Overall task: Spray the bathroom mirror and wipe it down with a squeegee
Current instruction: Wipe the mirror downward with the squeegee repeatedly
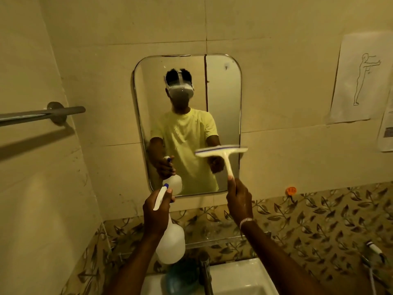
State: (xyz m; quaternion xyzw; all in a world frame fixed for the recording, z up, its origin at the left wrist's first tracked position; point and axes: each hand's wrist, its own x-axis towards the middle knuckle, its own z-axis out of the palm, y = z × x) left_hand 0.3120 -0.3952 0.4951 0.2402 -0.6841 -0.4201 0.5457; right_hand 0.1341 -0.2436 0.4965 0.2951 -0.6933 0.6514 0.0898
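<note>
Both arms reach toward the mirror (187,124). The left hand (156,211) has fingers wrapped around the spray bottle (170,241), nozzle forward. The right hand (239,201) grips the squeegee (223,154) handle, blade raised near the mirror's lower right.

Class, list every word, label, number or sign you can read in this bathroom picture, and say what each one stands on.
None can be read.
Upper paper sheet on the wall: a line drawing of a standing figure, no words.
Lower paper sheet: printed text, too small and blurred.
Orange sticker: markings blurred.
Spray bottle and squeegee: no label visible.
</note>
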